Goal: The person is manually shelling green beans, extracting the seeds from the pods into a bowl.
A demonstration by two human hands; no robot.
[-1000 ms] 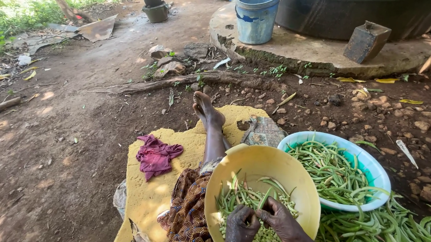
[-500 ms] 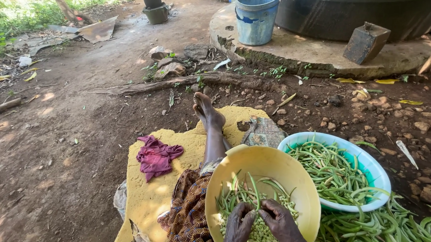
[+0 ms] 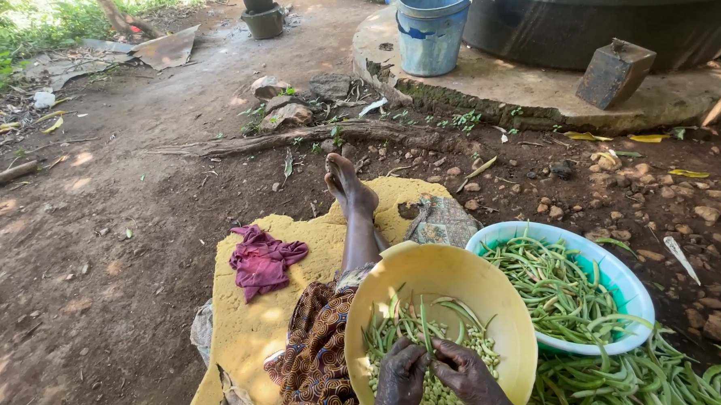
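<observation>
Two of your hands, left hand (image 3: 401, 378) and right hand (image 3: 468, 379), meet over the yellow bowl (image 3: 454, 283) on your lap, fingers clamped on one green bean pod (image 3: 424, 335) whose long axis points far, away from you.

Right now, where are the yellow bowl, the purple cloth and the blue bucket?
yellow bowl (image 3: 454, 283): head view, bare inner wall.
purple cloth (image 3: 262, 259): head view, crumpled middle.
blue bucket (image 3: 429, 35): head view, outer side.
</observation>
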